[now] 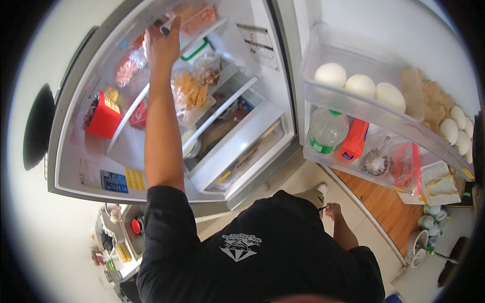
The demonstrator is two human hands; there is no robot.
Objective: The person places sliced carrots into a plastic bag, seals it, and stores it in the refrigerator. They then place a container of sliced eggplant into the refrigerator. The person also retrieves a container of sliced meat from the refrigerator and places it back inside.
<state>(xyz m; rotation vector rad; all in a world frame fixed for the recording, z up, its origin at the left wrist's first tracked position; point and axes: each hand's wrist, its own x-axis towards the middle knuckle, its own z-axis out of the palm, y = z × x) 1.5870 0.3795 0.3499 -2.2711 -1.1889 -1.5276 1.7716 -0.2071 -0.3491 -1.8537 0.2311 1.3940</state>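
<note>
My left hand (163, 39) reaches into the upper part of an open refrigerator, thumb and fingers around dark and clear packaging; whether it grips this is unclear. Beside it lies a plastic tray of orange-pink food (199, 19). Below are a bag of pinkish food (127, 70), a red container (104, 116), a green-rimmed container (196, 50) and bagged yellowish food (191, 91). A further clear bag holds brown food (207, 69). My right hand (333, 211) hangs low by my side near the shorts, fingers loosely bent, with nothing visible in it.
The open door's clear bins hold large white eggs (360, 86), an egg carton (435, 94), a green-capped bottle (328, 130), a red box (352, 140) and plastic bags. The fridge drawer (231, 151) stands below the shelves. A sink (132, 227) is at lower left, bottles (432, 223) at lower right.
</note>
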